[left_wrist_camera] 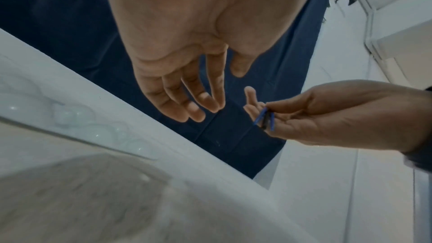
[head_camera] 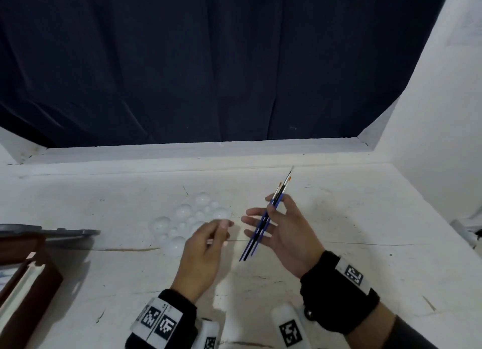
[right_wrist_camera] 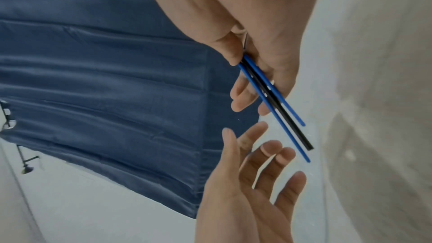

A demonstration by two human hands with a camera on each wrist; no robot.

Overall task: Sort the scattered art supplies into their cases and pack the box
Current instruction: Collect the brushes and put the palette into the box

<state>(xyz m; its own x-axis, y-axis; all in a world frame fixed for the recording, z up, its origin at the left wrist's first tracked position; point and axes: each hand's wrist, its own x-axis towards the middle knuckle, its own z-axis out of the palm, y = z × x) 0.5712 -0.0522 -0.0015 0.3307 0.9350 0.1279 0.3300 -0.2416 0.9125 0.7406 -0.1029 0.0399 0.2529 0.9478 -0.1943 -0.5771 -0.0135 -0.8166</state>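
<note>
Brushes (head_camera: 263,223) pinched in my right hand (head_camera: 289,233), handles aimed near-left at my slack, seemingly empty left hand (head_camera: 206,249).

Even overhead light falling on the white table (head_camera: 339,218), hands casting soft shadows, wrist views blurring near the edges, wide-angle lines bending.

I read this as makeshift recording booth, not home or shop. White scuffed tabletop (head_camera: 339,244) boxed in by white side walls, right wall (head_camera: 438,139) at 3 o'clock. Dark navy curtain (head_camera: 208,61) hangs as backdrop at 12 o'clock. I see black-and-white fiducial markers on wristbands (head_camera: 353,273) at 6 o'clock. Art-supply clutter fits staged craft setup: clear plastic paint palette (head_camera: 182,220) at centre, dark brown case (head_camera: 28,283) at 8 o'clock.
</note>
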